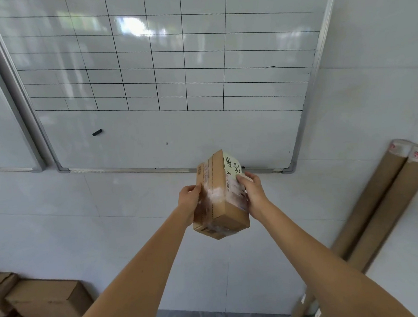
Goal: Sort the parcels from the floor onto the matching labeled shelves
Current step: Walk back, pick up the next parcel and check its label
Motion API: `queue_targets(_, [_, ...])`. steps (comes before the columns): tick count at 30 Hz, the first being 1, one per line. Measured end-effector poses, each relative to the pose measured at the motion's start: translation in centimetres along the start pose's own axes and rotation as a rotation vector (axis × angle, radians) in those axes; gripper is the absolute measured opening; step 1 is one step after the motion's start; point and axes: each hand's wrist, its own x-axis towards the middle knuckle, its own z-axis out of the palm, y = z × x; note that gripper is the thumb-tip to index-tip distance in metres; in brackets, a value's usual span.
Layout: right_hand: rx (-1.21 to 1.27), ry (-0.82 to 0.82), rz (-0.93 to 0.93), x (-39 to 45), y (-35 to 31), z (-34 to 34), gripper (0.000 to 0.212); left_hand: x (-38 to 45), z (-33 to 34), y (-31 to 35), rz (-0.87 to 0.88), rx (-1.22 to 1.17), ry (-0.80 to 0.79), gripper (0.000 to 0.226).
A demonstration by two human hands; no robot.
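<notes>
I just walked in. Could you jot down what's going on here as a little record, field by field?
Held item: cardboard parcel, taped, with a pale label bearing handwriting
Left hand: grips the parcel's left side
Right hand: grips the right side, thumb on the label
Parcel position: raised in front of the wall, clear of the floor
Behind it: whiteboard with a drawn grid
Lower left: cardboard boxes
Right: cardboard tubes leaning on the wall
Shelves: none in view
</notes>
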Motion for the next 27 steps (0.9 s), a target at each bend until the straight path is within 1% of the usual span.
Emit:
queue_targets(2, [-0.009,0.01,0.003,0.2,-0.2,0.0,0.043,-0.2,0.3,-0.1,-0.022,0.005,-0.005,0.036])
queue_targets(4, [-0.033,0.007,-0.009,0.3,-0.4,0.0,0.044,-0.7,0.5,0.0,-0.075,0.032,-0.049,0.052])
queue_targets(6, [-0.064,-0.011,-0.007,0.1,-0.6,0.0,0.04,-1.1,0.6,0.2,-0.119,0.023,-0.16,0.07])
queue_targets(8, [-0.098,-0.01,-0.001,0.3,-0.7,0.2,0.041,-1.4,0.7,0.5,-0.122,0.01,-0.311,0.071])
queue_targets(9, [-0.106,-0.006,0.003,0.2,-0.8,0.4,0.041,-1.6,0.8,0.7,-0.134,0.019,-0.346,0.068])
queue_targets(11, [-0.089,-0.02,0.011,0.0,-1.0,0.7,0.04,-1.7,1.0,0.7,-0.179,0.03,-0.368,0.067])
queue_targets(14, [-0.073,-0.034,0.037,0.0,-1.0,0.7,0.043,-1.3,0.9,0.2,-0.203,0.066,-0.355,0.078])
queue_targets(15, [-0.065,-0.055,0.052,-0.2,-1.1,0.8,0.048,-1.1,0.9,-0.1,-0.203,0.059,-0.339,0.081])
queue_targets(16, [-0.061,-0.084,0.065,-0.2,-1.1,0.9,0.06,-1.2,0.9,-0.2,-0.201,0.046,-0.33,0.083])
queue_targets(18, [-0.079,-0.13,0.108,-0.3,-1.0,0.6,0.095,-1.0,0.9,-0.6,-0.213,0.002,-0.335,0.092])
queue_targets(19, [-0.094,-0.157,0.113,-0.3,-1.0,0.4,0.102,-0.9,0.9,-0.8,-0.218,-0.01,-0.346,0.098])
queue_targets(20, [-0.103,-0.181,0.102,-0.4,-1.0,0.1,0.096,-0.7,0.9,-1.1,-0.219,-0.019,-0.355,0.101])
queue_targets(22, [-0.109,-0.207,0.101,-1.2,-1.3,-0.1,0.077,-0.6,1.0,-1.3,-0.213,-0.021,-0.366,0.105])
queue_targets(23, [-0.109,-0.207,0.109,-1.3,-1.4,-0.2,0.073,-0.6,1.0,-1.3,-0.211,-0.025,-0.369,0.106])
queue_targets(25, [-0.116,-0.207,0.12,-1.5,-1.4,-0.4,0.074,-0.6,0.9,-1.4,-0.215,-0.034,-0.387,0.107])
queue_targets(27, [-0.127,-0.2,0.129,-2.0,-1.4,-0.2,0.083,-0.4,0.8,-1.5,-0.205,-0.022,-0.407,0.108])
